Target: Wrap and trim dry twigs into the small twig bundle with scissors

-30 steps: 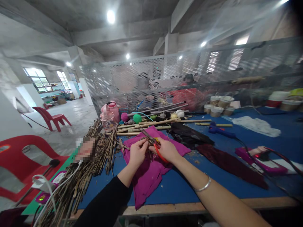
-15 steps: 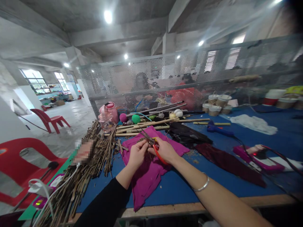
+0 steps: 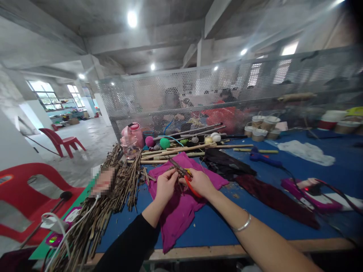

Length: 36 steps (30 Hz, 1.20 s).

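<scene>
Red-handled scissors (image 3: 178, 165) are gripped in my right hand (image 3: 202, 183), their blades pointing up and to the left. My left hand (image 3: 166, 186) is closed in a pinch close beside the blades, on a small brown bit of dried plant stem (image 3: 171, 168) that is mostly hidden by the fingers. Both hands are above a magenta cloth (image 3: 177, 228) spread on the blue tabletop (image 3: 215, 228). Brown scraps lie on the cloth beneath the hands. To the left is a large heap of dried stems (image 3: 99, 215).
Behind the cloth lie wooden sticks (image 3: 238, 146), a green yarn ball (image 3: 165, 143) and a pink bottle (image 3: 133, 138). On the right are a black cloth (image 3: 224, 163), a maroon cloth (image 3: 278, 198), a blue glue gun (image 3: 265, 158) and paper cups (image 3: 259, 134). A perforated metal screen (image 3: 141, 94) stands behind.
The whole view has shifted slightly, with things appearing a little further right. Both hands keep nearly the same pose over the cloth, the scissors still in my right hand.
</scene>
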{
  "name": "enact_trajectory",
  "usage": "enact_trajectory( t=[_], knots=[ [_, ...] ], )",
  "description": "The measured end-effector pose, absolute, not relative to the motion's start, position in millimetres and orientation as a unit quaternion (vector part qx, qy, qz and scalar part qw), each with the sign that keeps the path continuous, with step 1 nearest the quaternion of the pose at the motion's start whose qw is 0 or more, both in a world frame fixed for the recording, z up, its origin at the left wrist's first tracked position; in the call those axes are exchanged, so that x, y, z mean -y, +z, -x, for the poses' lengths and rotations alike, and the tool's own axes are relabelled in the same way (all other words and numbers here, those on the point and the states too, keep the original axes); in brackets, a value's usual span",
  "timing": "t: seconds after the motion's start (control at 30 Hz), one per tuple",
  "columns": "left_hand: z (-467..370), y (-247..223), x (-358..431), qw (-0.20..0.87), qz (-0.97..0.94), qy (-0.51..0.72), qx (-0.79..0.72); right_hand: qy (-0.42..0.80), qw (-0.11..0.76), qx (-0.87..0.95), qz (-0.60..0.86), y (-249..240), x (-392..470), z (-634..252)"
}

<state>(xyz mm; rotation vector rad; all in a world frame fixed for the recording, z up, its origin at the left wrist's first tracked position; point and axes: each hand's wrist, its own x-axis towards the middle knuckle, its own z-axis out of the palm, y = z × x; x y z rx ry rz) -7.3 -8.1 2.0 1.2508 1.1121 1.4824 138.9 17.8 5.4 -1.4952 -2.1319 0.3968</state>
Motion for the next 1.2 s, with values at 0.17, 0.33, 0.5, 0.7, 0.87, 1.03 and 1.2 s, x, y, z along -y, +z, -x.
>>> enact_trajectory(
  t=[0.17,0.33,0.5,0.7,0.87,1.03,1.2],
  knots=[
    [10,-5,4,0.427,-0.495,0.599,-0.463,0.101,0.243,0.791,0.553,4,-17,-139],
    [11,-8,2,0.399,-0.507,0.601,-0.472,0.085,0.258,0.797,0.539,5,-16,-139],
    [9,-7,4,0.421,-0.491,0.597,-0.474,0.079,0.265,0.799,0.534,7,-15,-137],
    [6,-5,6,0.462,-0.48,0.586,-0.46,0.106,0.269,0.8,0.525,6,-14,-136],
    [5,-10,4,0.46,-0.464,0.592,-0.472,0.095,0.277,0.799,0.525,4,-16,-137],
    [5,-15,2,0.453,-0.448,0.599,-0.485,0.152,0.258,0.786,0.54,1,-16,-137],
    [6,-13,2,0.443,-0.454,0.592,-0.497,0.173,0.243,0.779,0.552,2,-14,-136]
  ],
)
